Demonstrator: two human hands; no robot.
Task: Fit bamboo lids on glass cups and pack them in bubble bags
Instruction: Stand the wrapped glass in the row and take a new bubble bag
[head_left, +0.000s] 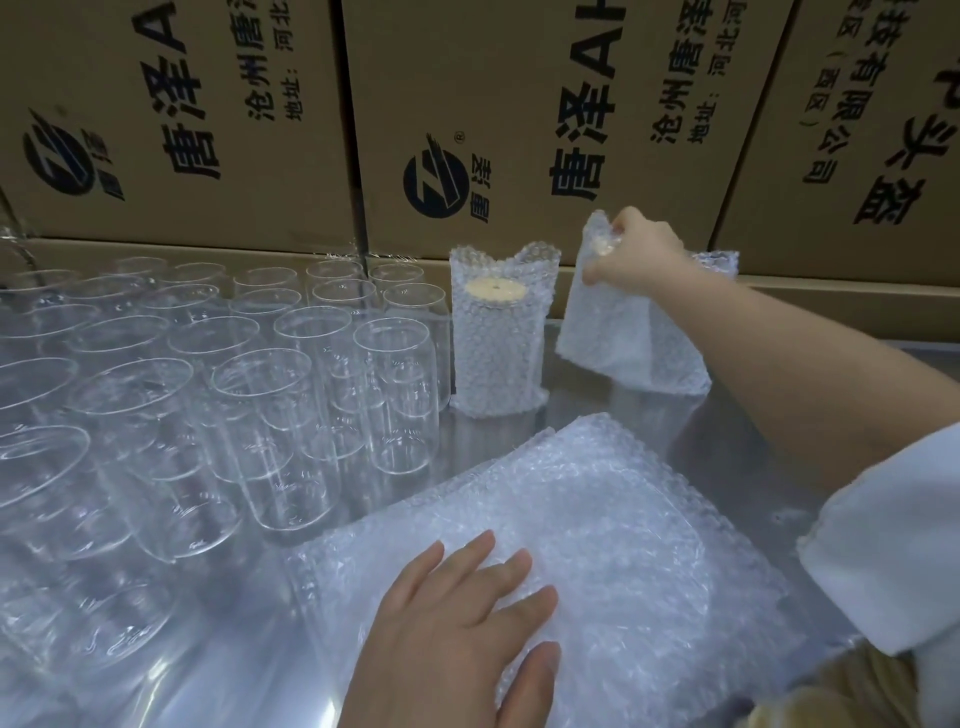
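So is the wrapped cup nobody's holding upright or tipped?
Upright: the bagged cup stands on its base, bamboo lid on top.

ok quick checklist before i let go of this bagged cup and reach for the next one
1. Right hand pinches the top of the held bag: ok.
2. Held bag's base flat on the table: cannot tell; it leans.
3. Lid seated inside the held bag: cannot tell; wrap and fingers hide it.
4. Neighbouring packed cup upright, bamboo lid on, apart from the held bag: ok.
5. Left hand flat on the bubble bag stack: ok.
6. Empty glass cups standing to the left: ok.
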